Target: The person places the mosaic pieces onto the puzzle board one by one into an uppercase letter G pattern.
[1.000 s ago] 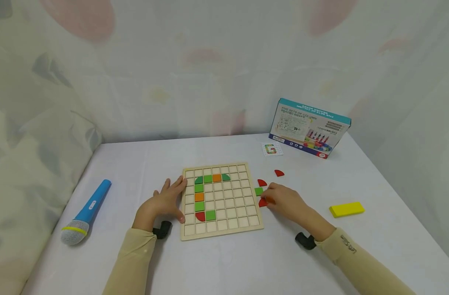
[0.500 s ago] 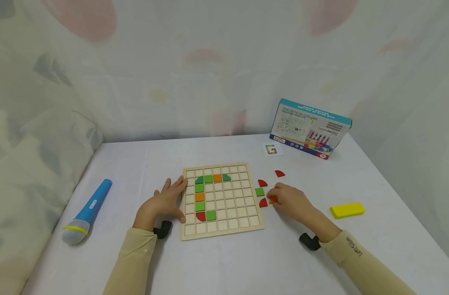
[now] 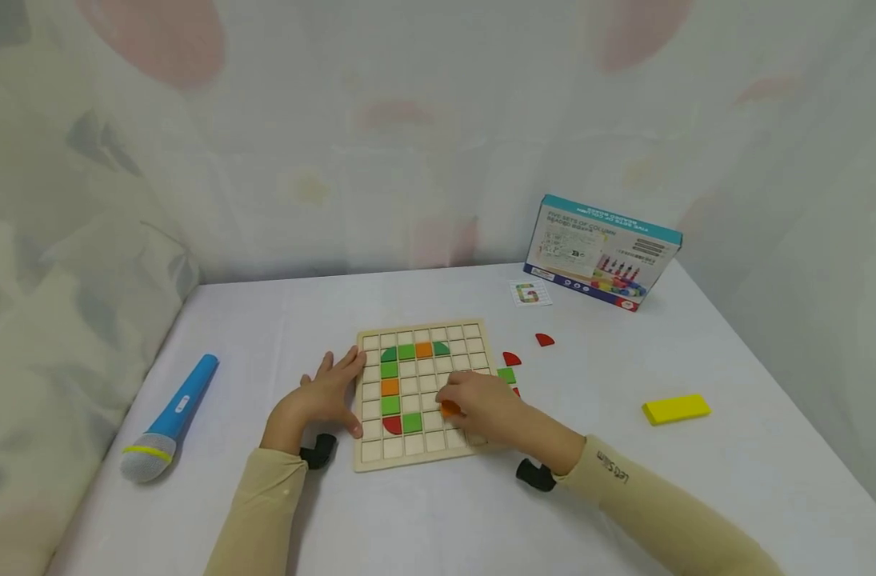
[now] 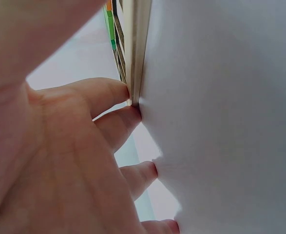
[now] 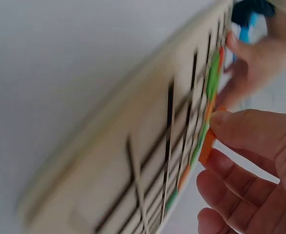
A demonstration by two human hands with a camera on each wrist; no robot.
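A square wooden grid board (image 3: 413, 444) lies on the white table. Green and orange square tiles (image 3: 390, 387), two dark green quarter-circles (image 3: 441, 349) and a red quarter-circle (image 3: 392, 425) sit in its cells. Over the board, my right hand (image 3: 491, 408) pinches an orange tile (image 5: 208, 144) between thumb and fingers, just right of the green tile (image 3: 412, 422) in the lower part. My left hand (image 3: 322, 400) touches the board's left edge with fingers spread; the left wrist view shows two fingertips (image 4: 133, 113) at the rim.
Right of the board lie red quarter-circles (image 3: 545, 339) and a green tile (image 3: 506, 375); another red piece is mostly hidden. A pattern card (image 3: 530, 293), a printed box (image 3: 602, 252) and a yellow block (image 3: 676, 409) lie farther out. A blue microphone (image 3: 182, 404) is at left.
My right hand has carried the orange tile from the table right of the loose pieces leftward over the board. The left hand has stayed at the board's edge.
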